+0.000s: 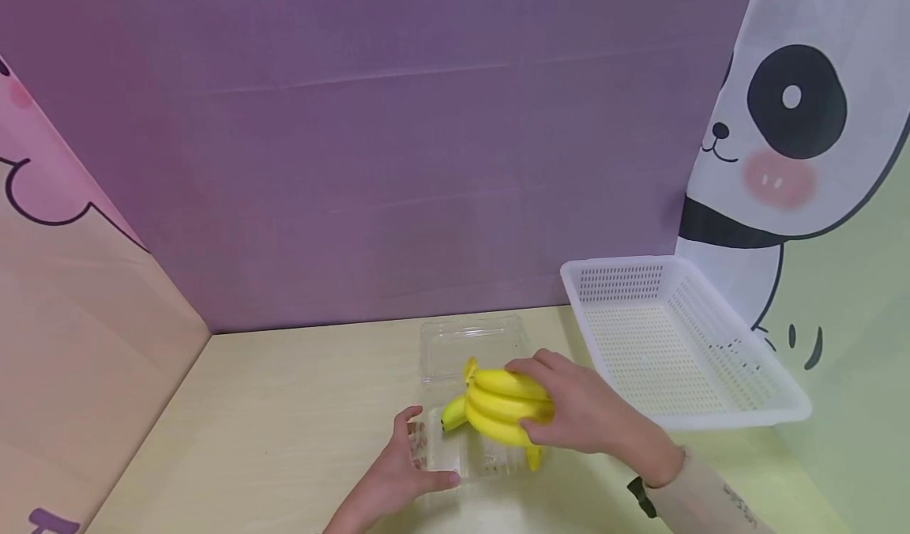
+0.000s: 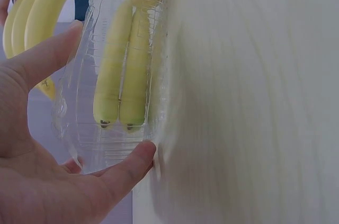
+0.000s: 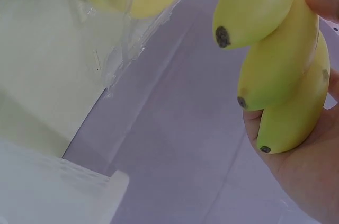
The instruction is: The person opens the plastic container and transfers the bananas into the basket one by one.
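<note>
My right hand (image 1: 579, 408) grips a bunch of yellow bananas (image 1: 498, 404) from the side, holding it over a clear plastic clamshell box (image 1: 444, 455). In the right wrist view, several dark-tipped banana ends (image 3: 280, 70) point away from the palm. Around the near left end of the box is my left hand (image 1: 398, 471), thumb and fingers spread along its opposite sides. More bananas (image 2: 122, 65) lie inside the box in the left wrist view, side by side. From the head, the held bunch hides most of them; one greenish end (image 1: 453, 414) shows.
The box's clear lid (image 1: 469, 348) lies folded back on the pale wooden table (image 1: 284, 408). To the right stands a white perforated plastic basket (image 1: 739, 421). A purple backdrop (image 1: 426, 163) rises behind the table, with printed panels on both sides.
</note>
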A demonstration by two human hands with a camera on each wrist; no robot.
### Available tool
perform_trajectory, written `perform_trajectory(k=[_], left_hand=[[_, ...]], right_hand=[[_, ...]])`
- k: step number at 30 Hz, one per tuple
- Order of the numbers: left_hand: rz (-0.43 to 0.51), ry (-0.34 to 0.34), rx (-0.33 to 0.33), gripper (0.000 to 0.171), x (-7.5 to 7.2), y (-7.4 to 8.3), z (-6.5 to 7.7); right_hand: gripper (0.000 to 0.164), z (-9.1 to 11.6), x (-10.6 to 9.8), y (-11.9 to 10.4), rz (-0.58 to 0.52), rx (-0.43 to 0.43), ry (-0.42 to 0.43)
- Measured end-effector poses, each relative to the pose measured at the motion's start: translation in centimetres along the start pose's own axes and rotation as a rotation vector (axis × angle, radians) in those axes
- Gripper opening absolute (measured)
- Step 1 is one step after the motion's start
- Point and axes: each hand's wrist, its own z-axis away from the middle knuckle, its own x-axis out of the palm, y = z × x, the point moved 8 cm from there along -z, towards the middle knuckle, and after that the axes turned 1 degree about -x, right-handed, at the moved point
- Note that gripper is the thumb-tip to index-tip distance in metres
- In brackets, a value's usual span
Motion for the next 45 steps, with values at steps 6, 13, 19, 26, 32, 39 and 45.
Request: perform_trajectory(k=[6,13,19,26,32,39,45], left_hand=[[-0.010,-0.002,0.000,0.116,0.0,-0.1,-0.1],[-0.012,0.003,0.002,0.115,-0.1,-0.1,-0.1],[-0.010,0.006,0.007,0.115,-0.1,0.0,-0.1],[-0.009,0.007,0.015,0.114,0.0,0.2,0.0],[-0.014,0.009,0.017,0.114,-0.1,0.1,0.1],[-0.011,0.013,0.019,0.115,0.0,0.0,0.1],[-0.011,0.013,0.012,0.114,0.0,-0.1,0.0]], right_hand=[[0.056,0.2,-0.5,0.4,0.016,0.004,0.016],[0.058,0.5,-1.2,0.8,0.034,-0.002,0.057],[0.058,0.7,-1.6,1.2,0.038,0.006,0.060],[0.057,1.0,-2.3,1.5,0.030,0.012,0.071],[0.057,1.3,-2.8,1.9,0.041,0.041,0.067],[0.058,1.4,-3.6,2.3,0.055,0.076,0.065],[0.058,1.7,-4.0,2.8,0.055,0.086,0.069]])
